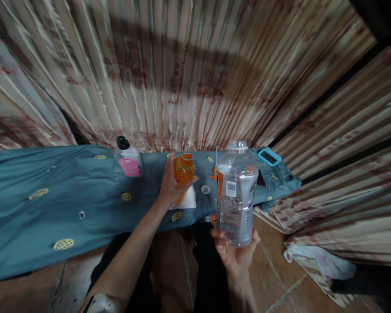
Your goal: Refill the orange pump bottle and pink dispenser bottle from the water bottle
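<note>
My left hand (170, 186) is wrapped round a small orange bottle (183, 167), whose uncapped mouth faces up. Beneath that hand lies a piece of white cloth or tissue (189, 199). My right hand (233, 253) grips a large clear plastic bottle (236, 200) near its base. This bottle stands upright in the air, also without a cap, and bears a grey and orange label with a barcode. Between the two bottles a round whitish cap (205, 189) rests on the bedding. A small orange object (214, 172) is partly hidden behind the large bottle.
A clear bottle with a pink label and black cap (129, 161) stands to the left on the blue-green patterned cover (94, 182). At the right are a light-blue digital timer (269, 157) and a dark flat object (261, 179). Pleated curtains (169, 78) hang behind.
</note>
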A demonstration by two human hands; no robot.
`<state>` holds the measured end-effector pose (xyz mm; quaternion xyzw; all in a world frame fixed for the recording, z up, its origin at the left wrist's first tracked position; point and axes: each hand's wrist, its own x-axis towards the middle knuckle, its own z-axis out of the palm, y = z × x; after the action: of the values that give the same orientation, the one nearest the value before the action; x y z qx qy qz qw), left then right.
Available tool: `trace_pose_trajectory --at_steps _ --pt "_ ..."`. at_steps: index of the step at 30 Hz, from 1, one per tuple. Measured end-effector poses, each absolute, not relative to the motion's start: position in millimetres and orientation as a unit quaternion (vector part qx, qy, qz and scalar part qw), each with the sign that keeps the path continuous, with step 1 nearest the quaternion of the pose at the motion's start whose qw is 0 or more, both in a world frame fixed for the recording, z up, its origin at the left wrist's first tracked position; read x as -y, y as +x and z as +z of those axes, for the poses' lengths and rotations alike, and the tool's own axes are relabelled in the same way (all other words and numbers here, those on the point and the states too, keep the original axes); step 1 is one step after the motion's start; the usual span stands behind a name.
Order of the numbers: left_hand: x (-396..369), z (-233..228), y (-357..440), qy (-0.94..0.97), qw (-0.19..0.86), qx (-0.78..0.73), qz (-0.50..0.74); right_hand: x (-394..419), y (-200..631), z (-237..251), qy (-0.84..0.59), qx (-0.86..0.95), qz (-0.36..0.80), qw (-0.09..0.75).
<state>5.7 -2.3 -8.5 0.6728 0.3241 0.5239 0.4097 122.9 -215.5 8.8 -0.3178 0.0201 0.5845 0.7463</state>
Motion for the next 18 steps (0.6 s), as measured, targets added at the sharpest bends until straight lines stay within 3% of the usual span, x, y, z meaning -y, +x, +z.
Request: trace_pose_trajectory --at_steps 12,18 --pt "32.7 7.5 -27.2 0.683 0.357 -0.302 0.561 223.6 114.3 13.9 -0.248 0.008 0.625 0.74" --pt "119.9 9.8 -47.6 0.656 0.529 -0.242 0.482 218.4 90.9 3.1 -0.26 0.027 0.655 0.709"
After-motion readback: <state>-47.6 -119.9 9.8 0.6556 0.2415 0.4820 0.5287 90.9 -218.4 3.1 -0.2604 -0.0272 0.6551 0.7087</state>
